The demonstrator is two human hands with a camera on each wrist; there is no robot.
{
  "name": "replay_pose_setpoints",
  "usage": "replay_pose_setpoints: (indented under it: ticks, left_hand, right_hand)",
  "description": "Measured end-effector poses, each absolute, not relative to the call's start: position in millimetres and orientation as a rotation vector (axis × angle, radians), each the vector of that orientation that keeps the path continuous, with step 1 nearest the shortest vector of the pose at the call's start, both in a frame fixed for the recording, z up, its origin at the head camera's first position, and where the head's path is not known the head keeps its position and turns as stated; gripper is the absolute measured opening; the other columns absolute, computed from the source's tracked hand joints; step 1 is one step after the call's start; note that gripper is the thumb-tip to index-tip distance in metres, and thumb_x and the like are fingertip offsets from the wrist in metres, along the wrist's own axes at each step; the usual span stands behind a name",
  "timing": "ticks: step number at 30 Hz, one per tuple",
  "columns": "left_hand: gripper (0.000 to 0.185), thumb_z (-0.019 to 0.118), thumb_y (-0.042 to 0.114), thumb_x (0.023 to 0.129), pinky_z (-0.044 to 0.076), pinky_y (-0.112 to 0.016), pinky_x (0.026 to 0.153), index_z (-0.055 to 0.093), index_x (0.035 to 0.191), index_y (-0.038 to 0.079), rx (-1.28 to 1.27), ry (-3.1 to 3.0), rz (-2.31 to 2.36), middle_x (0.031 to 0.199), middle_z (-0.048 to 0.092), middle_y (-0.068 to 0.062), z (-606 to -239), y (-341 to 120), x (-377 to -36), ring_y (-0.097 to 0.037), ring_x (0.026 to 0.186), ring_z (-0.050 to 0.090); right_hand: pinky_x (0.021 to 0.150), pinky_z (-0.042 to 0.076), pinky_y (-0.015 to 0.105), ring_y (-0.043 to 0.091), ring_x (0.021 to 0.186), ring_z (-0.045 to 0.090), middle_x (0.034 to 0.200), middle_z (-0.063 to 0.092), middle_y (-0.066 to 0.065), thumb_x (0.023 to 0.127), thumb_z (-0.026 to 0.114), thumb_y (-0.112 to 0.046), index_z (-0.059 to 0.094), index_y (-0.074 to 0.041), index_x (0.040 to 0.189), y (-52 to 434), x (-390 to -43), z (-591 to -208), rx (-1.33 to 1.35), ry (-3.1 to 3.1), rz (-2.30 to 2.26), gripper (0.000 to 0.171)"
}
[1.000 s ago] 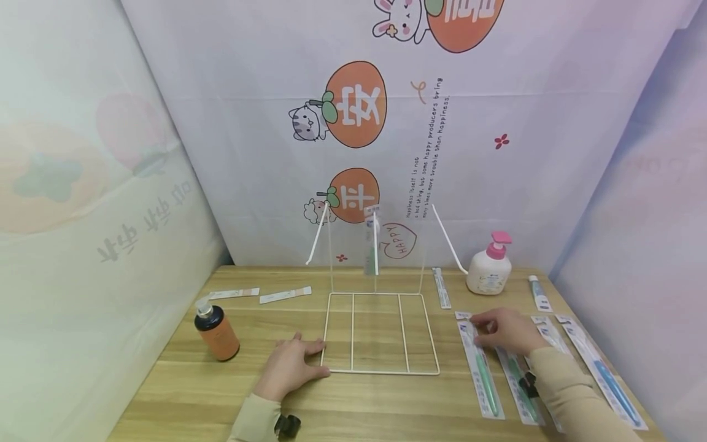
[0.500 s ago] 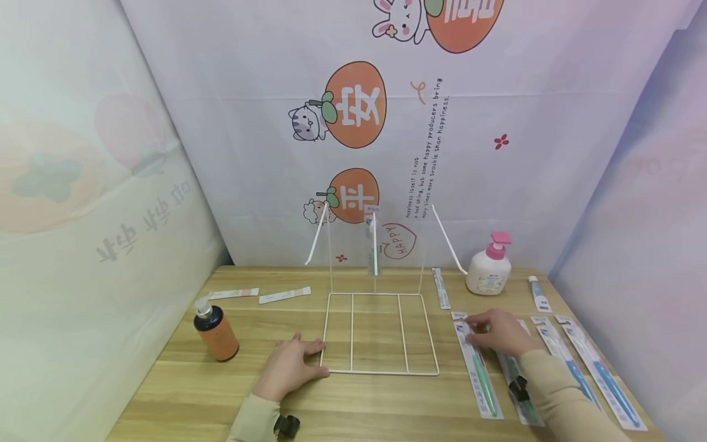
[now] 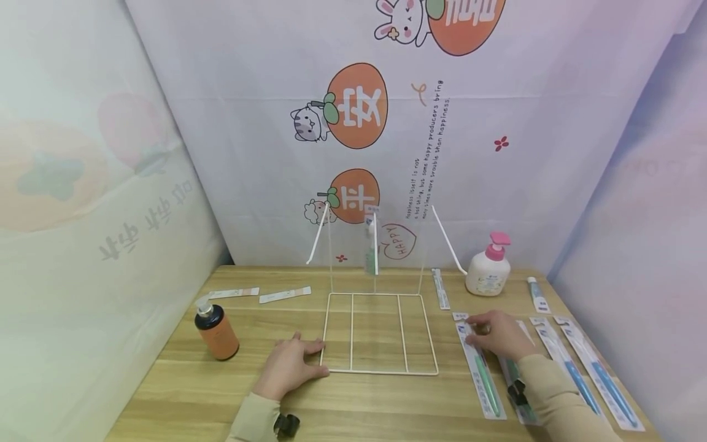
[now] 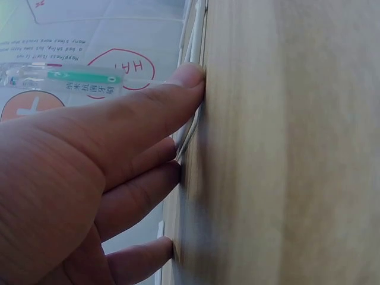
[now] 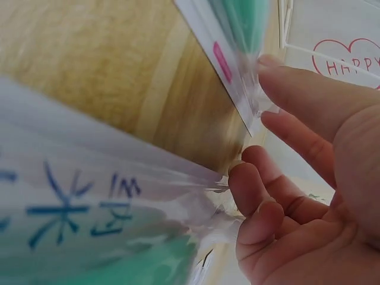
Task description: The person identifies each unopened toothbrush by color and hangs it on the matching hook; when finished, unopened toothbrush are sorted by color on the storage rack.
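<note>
Right wrist view: I have the right hand apparently pinching the first toothbrush pack near its top. Just right, its other fingers crowd the second pack, risking dragging it. Well left, the left hand, fingers spread, touches the wire rack; a nudge could skew it.

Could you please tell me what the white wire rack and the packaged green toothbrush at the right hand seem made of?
The white wire rack: probably metal with a smooth white coating, since it is thin yet stands upright. The packaged green toothbrush: likely plastic, evenly coloured, inside clear, shiny, plastic-looking wrapping.
</note>
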State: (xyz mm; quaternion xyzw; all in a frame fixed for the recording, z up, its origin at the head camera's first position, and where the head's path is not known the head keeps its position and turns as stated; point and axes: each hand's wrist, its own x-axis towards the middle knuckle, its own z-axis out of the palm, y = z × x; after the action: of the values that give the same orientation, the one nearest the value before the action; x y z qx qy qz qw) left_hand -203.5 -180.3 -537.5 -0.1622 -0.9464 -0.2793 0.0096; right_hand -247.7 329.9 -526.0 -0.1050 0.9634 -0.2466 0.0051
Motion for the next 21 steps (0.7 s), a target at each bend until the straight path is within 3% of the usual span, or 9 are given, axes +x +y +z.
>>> replay_pose_setpoints:
  ticks: [7, 14, 18, 21]
  left_hand:
    - [0.058, 0.095, 0.044, 0.080, 0.028, -0.083, 0.114, 0.081, 0.130, 0.019, -0.519, -2.963, -0.856, 0.133, 0.075, -0.001, -539.0, -180.4, -202.6, -0.056, 0.141, 0.052]
    - [0.058, 0.095, 0.045, 0.080, 0.027, -0.084, 0.114, 0.081, 0.131, 0.019, -0.517, -2.965, -0.868, 0.133, 0.076, -0.001, -539.9, -179.7, -202.2, -0.057, 0.141, 0.051]
    - [0.059, 0.095, 0.045, 0.080, 0.027, -0.084, 0.113, 0.081, 0.131, 0.019, -0.511, -2.965, -0.872, 0.131, 0.076, -0.003, -539.7, -179.9, -203.1, -0.056, 0.141, 0.052]
    - [0.059, 0.095, 0.046, 0.080, 0.027, -0.085, 0.113, 0.081, 0.131, 0.019, -0.505, -2.966, -0.875, 0.130, 0.077, -0.004, -538.9, -180.2, -203.8, -0.056, 0.141, 0.052]
  right_hand:
    - [0.092, 0.056, 0.066, 0.043, 0.106, 0.071, 0.114, 0.078, 0.020, 0.086, 0.091, -0.028, 0.080, -0.004, 0.124, 329.9, -245.2, -532.2, -0.297, 3.027, -0.819, 0.046]
    - [0.071, 0.060, 0.045, 0.030, 0.092, 0.074, 0.119, 0.077, 0.020, 0.094, 0.085, -0.036, 0.077, -0.009, 0.133, 329.7, -238.7, -523.1, -0.233, 3.103, -0.897, 0.049]
    - [0.074, 0.063, 0.045, 0.032, 0.096, 0.077, 0.123, 0.078, 0.019, 0.097, 0.083, -0.034, 0.075, -0.010, 0.137, 317.7, -233.3, -501.1, -0.260, 3.177, -0.989, 0.048]
    - [0.068, 0.062, 0.040, 0.030, 0.094, 0.077, 0.121, 0.078, 0.019, 0.098, 0.083, -0.032, 0.073, -0.010, 0.140, 303.3, -229.3, -481.3, -0.271, 3.210, -1.047, 0.048]
